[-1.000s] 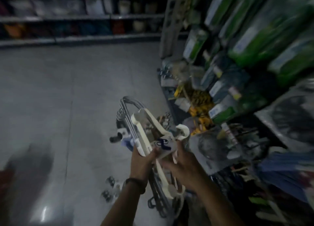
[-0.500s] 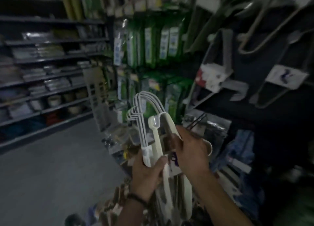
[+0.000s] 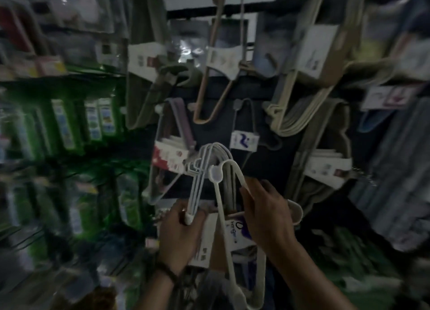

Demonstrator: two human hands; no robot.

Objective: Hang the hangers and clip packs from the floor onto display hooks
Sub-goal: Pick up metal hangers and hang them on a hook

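Note:
I hold two packs of white hangers up in front of a dark display panel [image 3: 216, 114]. My left hand [image 3: 179, 235] grips the stems of a bundle of thin white hangers [image 3: 202, 170], whose hooks curve up to the right. My right hand [image 3: 267, 214] grips the neck of a thicker cream hanger pack [image 3: 229, 216] with a white and blue paper label [image 3: 237, 233]. Its hook tip sits beside the thin bundle. The lower ends of both packs hang down between my forearms.
Other hanger packs hang on the panel: a beige one [image 3: 218, 72], a grey one with a blue-logo card [image 3: 244, 140], a purple one [image 3: 179, 123], cream bundles [image 3: 300, 104]. Green packaged goods [image 3: 69, 123] fill the hooks at left. The picture is dim and blurred.
My view has swung up from the floor to the display panel. Both hands have raised the hanger packs toward it, still holding them.

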